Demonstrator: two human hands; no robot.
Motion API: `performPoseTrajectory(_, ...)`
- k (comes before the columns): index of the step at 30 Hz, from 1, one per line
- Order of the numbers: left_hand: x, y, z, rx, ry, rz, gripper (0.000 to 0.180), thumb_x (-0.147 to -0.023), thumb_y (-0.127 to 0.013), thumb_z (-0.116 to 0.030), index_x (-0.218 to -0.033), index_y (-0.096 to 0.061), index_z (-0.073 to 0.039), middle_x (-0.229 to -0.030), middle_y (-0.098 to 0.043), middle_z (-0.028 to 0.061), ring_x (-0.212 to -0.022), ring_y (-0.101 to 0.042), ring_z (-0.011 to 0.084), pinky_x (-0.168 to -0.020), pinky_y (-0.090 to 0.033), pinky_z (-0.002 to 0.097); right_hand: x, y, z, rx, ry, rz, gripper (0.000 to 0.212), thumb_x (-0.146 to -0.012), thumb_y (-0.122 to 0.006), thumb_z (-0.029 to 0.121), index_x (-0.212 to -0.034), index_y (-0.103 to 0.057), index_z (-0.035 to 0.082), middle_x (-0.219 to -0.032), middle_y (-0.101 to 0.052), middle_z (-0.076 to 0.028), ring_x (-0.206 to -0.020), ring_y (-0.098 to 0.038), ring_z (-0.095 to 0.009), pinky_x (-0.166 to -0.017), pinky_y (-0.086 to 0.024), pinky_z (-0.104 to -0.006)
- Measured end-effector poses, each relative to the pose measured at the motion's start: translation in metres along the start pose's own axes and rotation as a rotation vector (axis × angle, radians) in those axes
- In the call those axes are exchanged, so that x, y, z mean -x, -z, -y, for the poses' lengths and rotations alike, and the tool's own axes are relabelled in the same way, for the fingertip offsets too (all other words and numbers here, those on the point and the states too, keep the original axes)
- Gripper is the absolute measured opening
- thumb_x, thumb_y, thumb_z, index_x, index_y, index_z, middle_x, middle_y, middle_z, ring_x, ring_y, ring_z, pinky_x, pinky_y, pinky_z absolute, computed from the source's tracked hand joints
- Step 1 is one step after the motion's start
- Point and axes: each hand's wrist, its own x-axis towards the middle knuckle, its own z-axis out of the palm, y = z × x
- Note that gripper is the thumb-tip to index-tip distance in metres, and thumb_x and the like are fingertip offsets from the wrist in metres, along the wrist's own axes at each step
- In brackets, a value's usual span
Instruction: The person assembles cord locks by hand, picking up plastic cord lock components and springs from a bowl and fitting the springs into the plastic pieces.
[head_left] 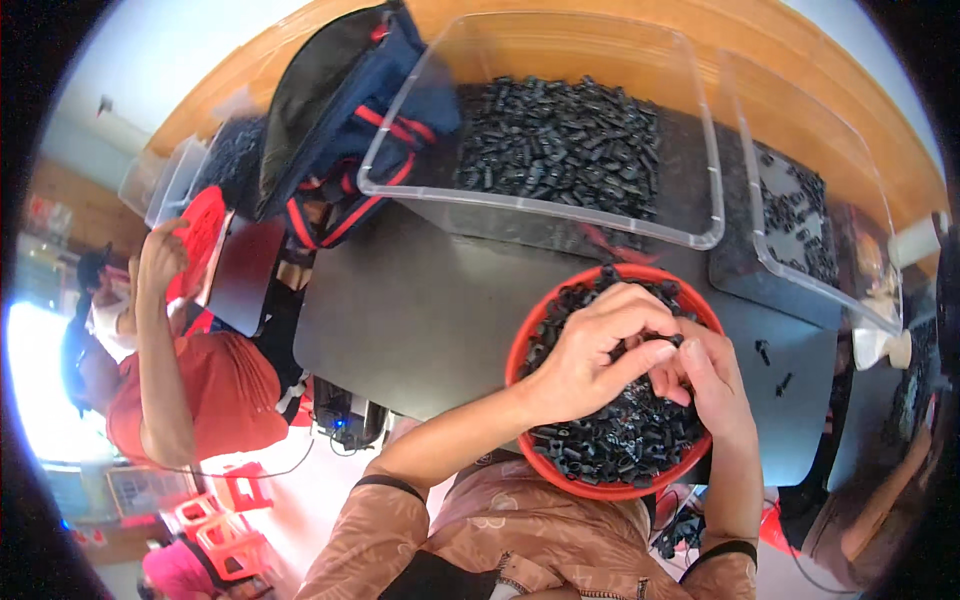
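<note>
Both my hands meet over a round red basin [518, 365] heaped with small black plastic parts [612, 440]. My left hand [590, 350] reaches in from the left, its thumb and forefinger pinched on a small black plastic part [676, 340]. Against the same piece, my right hand [715, 385] has its fingers curled and its thumb pressed close. The fingers cover most of the piece, so its full shape is hidden. Below the hands, the heap of parts nearly reaches the basin's rim.
Beyond the basin, a large clear plastic bin [560, 212] holds many black parts on the dark table [400, 310]. Another clear bin [745, 170] stands at right. Two loose pieces [783, 384] lie nearby. A dark blue bag [345, 120] and a person in red [215, 390] are at left.
</note>
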Motion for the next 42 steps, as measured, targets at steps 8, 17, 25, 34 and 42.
performPoseTrajectory(8,-0.001,0.001,0.006,0.025,-0.108,-0.006,0.013,-0.083,-0.064,-0.008,-0.092,-0.060,-0.001,-0.091,-0.055,0.0096,-0.086,-0.053,0.0254,-0.073,-0.044,0.0339,0.001,0.004,-0.018,-0.176,-0.096,-0.008,0.047,-0.096,-0.043,0.046,-0.093,-0.057,0.001,-0.061,-0.053,-0.002,-0.046,-0.044,-0.008,-0.039,-0.028,-0.0210)
performPoseTrajectory(17,0.004,-0.001,0.003,-0.003,-0.037,-0.017,0.012,-0.085,-0.063,-0.006,-0.094,-0.059,0.000,-0.091,-0.056,0.0097,-0.079,-0.055,0.0237,-0.064,-0.045,0.0315,0.000,0.011,-0.016,-0.119,0.027,-0.039,0.027,-0.092,-0.056,0.027,-0.080,-0.056,0.003,-0.063,-0.054,-0.001,-0.050,-0.045,-0.005,-0.042,-0.029,-0.0210)
performPoseTrajectory(25,0.005,-0.004,0.005,0.118,0.280,-0.042,0.004,-0.087,-0.060,-0.002,-0.089,-0.058,0.001,-0.077,-0.056,0.0066,-0.067,-0.059,0.0117,-0.061,-0.047,0.0242,-0.005,-0.007,0.001,0.091,0.182,-0.254,0.016,-0.086,-0.062,-0.002,-0.102,-0.063,-0.001,-0.084,-0.064,-0.004,-0.076,-0.061,-0.010,-0.067,-0.049,-0.0228)
performPoseTrajectory(34,0.002,0.002,0.006,0.311,0.462,0.054,0.010,-0.093,-0.059,-0.010,-0.098,-0.058,-0.002,-0.079,-0.059,-0.0012,-0.065,-0.053,0.0041,-0.060,-0.045,0.0191,-0.007,0.003,0.003,0.596,0.524,-0.272,0.023,-0.081,-0.066,0.001,-0.104,-0.066,0.003,-0.081,-0.064,-0.011,-0.070,-0.063,-0.023,-0.064,-0.050,-0.0303)
performPoseTrajectory(42,0.001,0.003,0.007,0.403,0.513,0.081,0.020,-0.091,-0.061,-0.009,-0.109,-0.058,-0.001,-0.092,-0.064,0.0029,-0.080,-0.059,0.0082,-0.071,-0.048,0.0232,-0.006,0.007,-0.002,0.644,0.588,-0.314,0.016,-0.083,-0.065,0.001,-0.099,-0.061,0.002,-0.083,-0.062,-0.011,-0.070,-0.064,-0.023,-0.060,-0.050,-0.0308)
